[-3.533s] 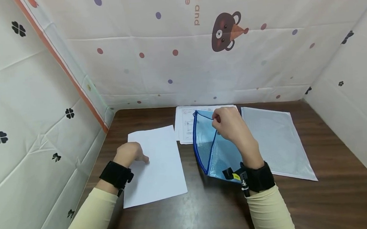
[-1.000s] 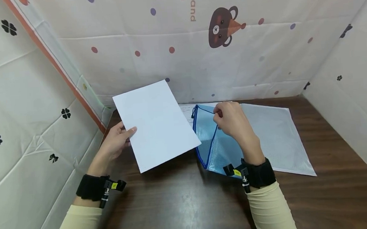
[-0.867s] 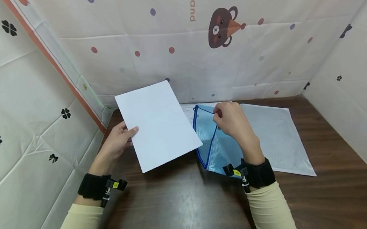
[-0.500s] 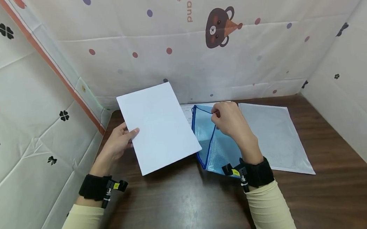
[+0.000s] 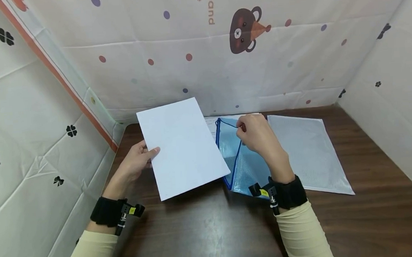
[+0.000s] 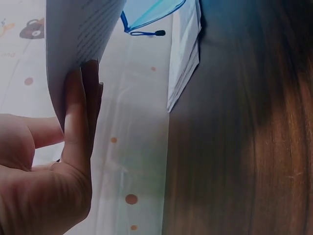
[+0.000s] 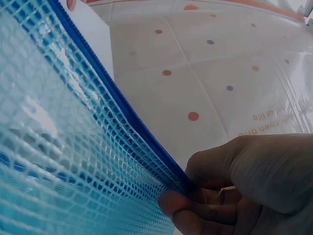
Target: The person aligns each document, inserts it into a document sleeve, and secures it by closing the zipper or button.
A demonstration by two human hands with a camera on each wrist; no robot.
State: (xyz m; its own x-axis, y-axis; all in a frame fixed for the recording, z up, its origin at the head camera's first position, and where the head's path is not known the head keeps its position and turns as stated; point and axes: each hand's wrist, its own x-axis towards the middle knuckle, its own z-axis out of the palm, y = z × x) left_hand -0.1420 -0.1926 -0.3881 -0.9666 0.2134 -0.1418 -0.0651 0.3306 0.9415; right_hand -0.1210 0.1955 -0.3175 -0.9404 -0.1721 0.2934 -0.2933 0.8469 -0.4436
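Blue mesh zip pouch (image 5: 241, 163) at table centre, mouth held agape by right hand (image 5: 257, 135) pinching its upper edge, nothing visible inside, left hand (image 5: 135, 162) at 9 o'clock gripping white paper sheet (image 5: 182, 145) raised off dark table (image 5: 212, 230), grey mesh pouch (image 5: 308, 153) flat at 3 o'clock

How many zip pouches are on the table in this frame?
2: a blue mesh pouch held open by the right hand, and a grey one lying flat to its right. Others could be hidden underneath.

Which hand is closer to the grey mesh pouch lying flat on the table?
Right. The right hand pinches the blue mesh zip pouch beside the grey mesh pouch; the left hand holds the white paper sheet, farther away.
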